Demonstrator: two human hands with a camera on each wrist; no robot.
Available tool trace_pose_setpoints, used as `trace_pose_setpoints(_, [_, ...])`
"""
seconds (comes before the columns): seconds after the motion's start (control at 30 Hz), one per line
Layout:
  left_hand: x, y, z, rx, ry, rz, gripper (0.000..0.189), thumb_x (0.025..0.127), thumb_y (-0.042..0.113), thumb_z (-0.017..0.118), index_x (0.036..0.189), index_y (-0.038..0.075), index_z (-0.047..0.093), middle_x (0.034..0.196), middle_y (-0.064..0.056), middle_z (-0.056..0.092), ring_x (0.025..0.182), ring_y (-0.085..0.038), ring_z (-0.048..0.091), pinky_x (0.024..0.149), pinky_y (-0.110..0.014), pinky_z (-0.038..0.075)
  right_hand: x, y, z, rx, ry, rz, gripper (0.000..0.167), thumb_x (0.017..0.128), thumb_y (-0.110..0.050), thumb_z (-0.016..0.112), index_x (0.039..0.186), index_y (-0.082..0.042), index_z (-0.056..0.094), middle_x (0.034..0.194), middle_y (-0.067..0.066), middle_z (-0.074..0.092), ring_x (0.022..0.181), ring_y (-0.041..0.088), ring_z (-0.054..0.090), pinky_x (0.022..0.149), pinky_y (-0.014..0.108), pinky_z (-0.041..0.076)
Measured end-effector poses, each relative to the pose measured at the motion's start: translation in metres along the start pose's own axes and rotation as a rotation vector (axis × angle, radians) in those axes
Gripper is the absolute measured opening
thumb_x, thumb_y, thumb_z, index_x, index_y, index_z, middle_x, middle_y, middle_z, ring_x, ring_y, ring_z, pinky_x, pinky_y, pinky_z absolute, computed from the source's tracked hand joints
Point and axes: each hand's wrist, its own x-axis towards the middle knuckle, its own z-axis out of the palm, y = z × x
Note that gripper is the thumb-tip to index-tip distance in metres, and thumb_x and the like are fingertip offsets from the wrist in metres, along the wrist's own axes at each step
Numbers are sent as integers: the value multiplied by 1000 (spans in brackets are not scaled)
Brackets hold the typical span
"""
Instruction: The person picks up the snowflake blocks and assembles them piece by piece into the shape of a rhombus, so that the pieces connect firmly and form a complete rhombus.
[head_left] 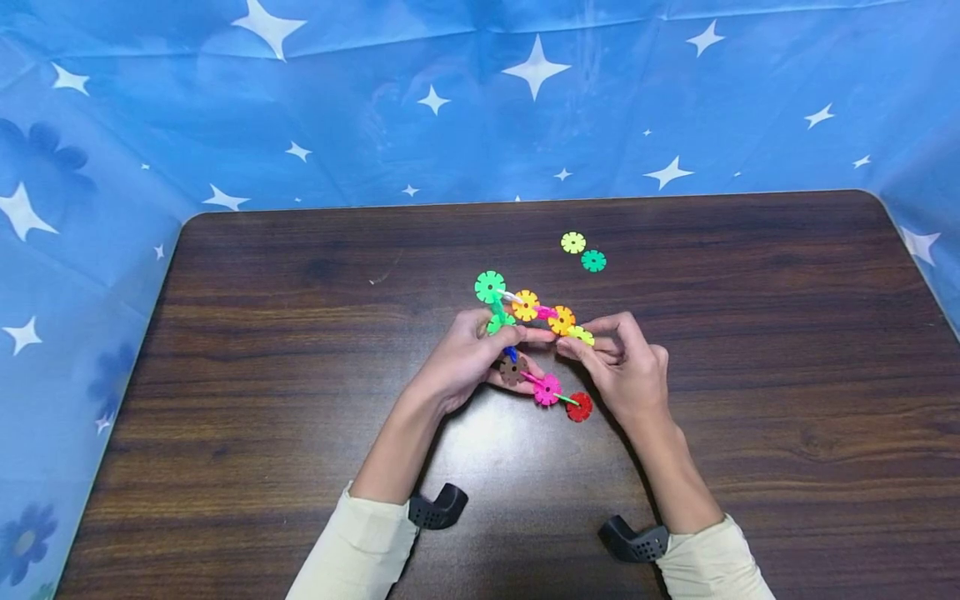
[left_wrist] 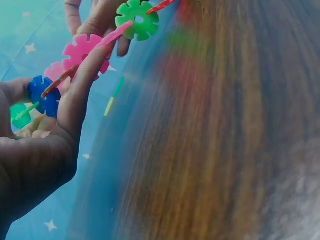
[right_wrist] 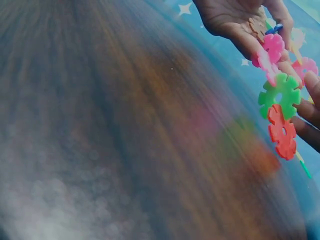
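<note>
A chain of notched plastic discs, slotted into one another, bends round in a curve between both hands. My left hand [head_left: 467,360] grips its middle, near a green disc [head_left: 491,287] and a brown disc [head_left: 513,369]. At one end, the thumb and fingers of my right hand [head_left: 636,375] pinch a yellow disc [head_left: 581,335] beside an orange disc [head_left: 562,320]. The other end hangs free past a pink disc [head_left: 547,389] to a red disc [right_wrist: 282,132]. In the left wrist view, a blue disc [left_wrist: 44,96] lies by the left thumb. Fingers hide parts of the chain.
Two loose discs, one pale yellow [head_left: 573,242] and one teal [head_left: 593,261], lie on the dark wooden table [head_left: 750,333] beyond the hands. A blue star-patterned cloth [head_left: 480,133] borders the far edge. Black mounts [head_left: 438,507] sit at both wrists.
</note>
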Motion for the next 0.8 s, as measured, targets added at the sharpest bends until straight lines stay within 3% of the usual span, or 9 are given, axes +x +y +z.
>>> trace_pose_setpoints(0.17, [0,-1,-1,-49,22,7,28,112,7,46,130,-14,53,138,-23,71,87,-24,82,82,-44,68,0,0,-1,51,-27,-2,34,79,11,89,105,8,67,88,19,81,79,14,80,70,10,59])
trace_pose_setpoints(0.23, [0,-2,-1,-74,29,18,25,112,7,46,127,-11,54,139,-26,69,87,-24,81,82,-44,68,0,0,-2,64,-49,-4,27,87,9,83,109,7,68,91,18,82,84,6,78,72,8,59])
trace_pose_setpoints(0.33, [1,-2,-3,-100,31,39,29,111,7,45,131,-13,54,140,-28,68,85,-22,81,82,-44,68,0,-1,-4,54,-74,-7,24,93,5,73,117,4,71,97,16,83,88,7,78,72,6,57])
trace_pose_setpoints(0.47, [1,0,-5,-130,42,47,32,111,7,46,133,-13,56,139,-30,67,85,-22,80,83,-47,67,1,-2,-3,64,-129,-5,28,96,8,71,124,3,72,104,16,82,96,6,76,78,6,56])
trace_pose_setpoints(0.63, [1,3,-7,-161,41,36,18,111,6,46,116,-6,59,138,-31,67,84,-24,80,81,-49,68,3,0,-2,202,-212,42,42,93,14,73,134,4,66,113,22,80,106,-2,74,88,13,60])
trace_pose_setpoints(0.8, [-1,5,-10,-151,20,19,29,111,6,43,131,-14,52,139,-35,64,86,-23,81,80,-47,68,2,0,-2,294,-253,109,47,94,15,71,139,4,62,123,26,77,112,-5,73,93,17,61])
